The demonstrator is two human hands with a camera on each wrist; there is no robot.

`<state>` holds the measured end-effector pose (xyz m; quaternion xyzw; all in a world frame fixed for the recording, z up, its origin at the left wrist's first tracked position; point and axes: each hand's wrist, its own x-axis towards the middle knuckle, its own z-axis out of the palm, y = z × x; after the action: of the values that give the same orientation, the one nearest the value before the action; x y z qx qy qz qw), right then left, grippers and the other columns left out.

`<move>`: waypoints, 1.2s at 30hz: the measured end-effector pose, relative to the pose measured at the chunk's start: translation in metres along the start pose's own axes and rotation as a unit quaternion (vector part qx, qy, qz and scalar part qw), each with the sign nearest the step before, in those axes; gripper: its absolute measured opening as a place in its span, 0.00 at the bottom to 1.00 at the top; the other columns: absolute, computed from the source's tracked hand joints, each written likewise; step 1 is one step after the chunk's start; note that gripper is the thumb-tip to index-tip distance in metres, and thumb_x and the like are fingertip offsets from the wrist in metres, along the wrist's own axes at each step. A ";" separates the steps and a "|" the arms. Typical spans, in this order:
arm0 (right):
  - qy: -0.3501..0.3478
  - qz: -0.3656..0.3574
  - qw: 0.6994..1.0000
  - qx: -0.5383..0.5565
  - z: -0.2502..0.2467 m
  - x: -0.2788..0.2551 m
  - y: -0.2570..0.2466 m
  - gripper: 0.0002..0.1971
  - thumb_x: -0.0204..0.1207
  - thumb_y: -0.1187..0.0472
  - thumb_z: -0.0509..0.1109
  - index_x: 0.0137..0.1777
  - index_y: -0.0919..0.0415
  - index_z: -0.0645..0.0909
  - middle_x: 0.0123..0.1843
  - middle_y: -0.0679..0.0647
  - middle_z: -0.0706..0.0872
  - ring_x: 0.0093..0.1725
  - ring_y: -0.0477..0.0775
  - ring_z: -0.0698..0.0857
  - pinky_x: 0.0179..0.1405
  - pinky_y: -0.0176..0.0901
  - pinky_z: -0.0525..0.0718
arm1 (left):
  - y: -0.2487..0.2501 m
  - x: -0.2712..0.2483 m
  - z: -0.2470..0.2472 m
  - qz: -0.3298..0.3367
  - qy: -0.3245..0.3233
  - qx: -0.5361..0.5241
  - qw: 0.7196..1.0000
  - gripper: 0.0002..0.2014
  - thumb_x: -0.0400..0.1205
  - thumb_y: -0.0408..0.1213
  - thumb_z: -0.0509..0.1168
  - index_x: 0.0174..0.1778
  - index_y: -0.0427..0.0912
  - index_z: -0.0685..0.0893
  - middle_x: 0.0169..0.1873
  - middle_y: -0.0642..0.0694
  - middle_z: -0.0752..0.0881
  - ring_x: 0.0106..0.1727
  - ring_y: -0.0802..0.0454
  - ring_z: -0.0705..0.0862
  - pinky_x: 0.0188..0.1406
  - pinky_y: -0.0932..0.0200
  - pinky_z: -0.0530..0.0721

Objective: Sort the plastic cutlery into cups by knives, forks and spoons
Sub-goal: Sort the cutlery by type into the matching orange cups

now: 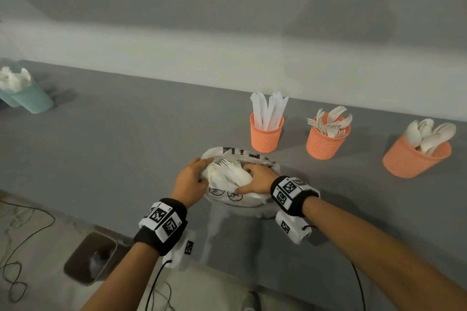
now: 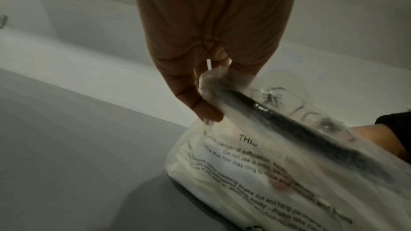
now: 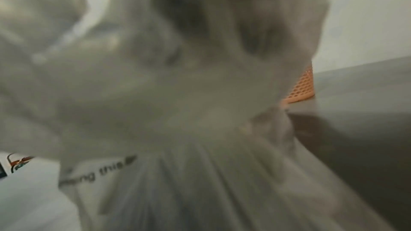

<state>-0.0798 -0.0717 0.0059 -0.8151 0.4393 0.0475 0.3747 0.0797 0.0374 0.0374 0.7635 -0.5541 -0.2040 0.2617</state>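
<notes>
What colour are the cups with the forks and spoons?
Orange cups, with a mesh pattern; the head view shows them best.

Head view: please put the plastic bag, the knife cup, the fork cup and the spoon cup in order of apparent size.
1. plastic bag
2. spoon cup, but it is nearer the camera, so unsure
3. fork cup and knife cup: look alike

Overhead head view (wrists near bag (image 2: pixel 278 173))

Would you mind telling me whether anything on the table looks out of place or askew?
Nothing stands out: the knives, forks and spoons each fill their own orange cup, and both hands work at the bag.
</notes>
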 end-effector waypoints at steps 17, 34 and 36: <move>0.036 -0.003 0.994 0.101 -0.002 -0.003 0.000 0.34 0.62 0.55 0.81 0.69 0.58 0.74 0.64 0.55 0.82 0.64 0.57 0.79 0.64 0.48 0.77 | 0.016 0.013 -0.003 -0.028 0.000 -0.024 0.999 0.25 0.74 0.21 0.61 0.69 0.36 0.77 0.63 0.37 0.79 0.61 0.41 0.81 0.55 0.65 0.71; 0.154 -0.069 0.926 0.339 -0.031 -0.029 -0.014 0.13 0.72 0.68 0.71 0.50 0.50 0.76 0.37 0.49 0.83 0.28 0.45 0.82 0.38 0.47 0.87 | 0.018 0.020 0.010 -0.086 -0.019 0.004 0.996 0.20 0.79 0.31 0.63 0.68 0.37 0.77 0.65 0.35 0.77 0.65 0.40 0.77 0.66 0.55 0.71; 0.229 -0.073 0.886 0.397 -0.047 -0.033 -0.020 0.13 0.73 0.70 0.70 0.48 0.51 0.76 0.37 0.47 0.81 0.31 0.42 0.81 0.35 0.37 0.84 | 0.021 0.020 0.007 -0.055 0.047 0.040 0.997 0.15 0.78 0.33 0.65 0.61 0.40 0.83 0.64 0.36 0.77 0.67 0.40 0.74 0.68 0.53 0.67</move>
<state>-0.0967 -0.0731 0.0647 -0.6164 0.4341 -0.3465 0.5581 0.0663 0.0116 0.0450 0.8112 -0.5063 -0.1594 0.2453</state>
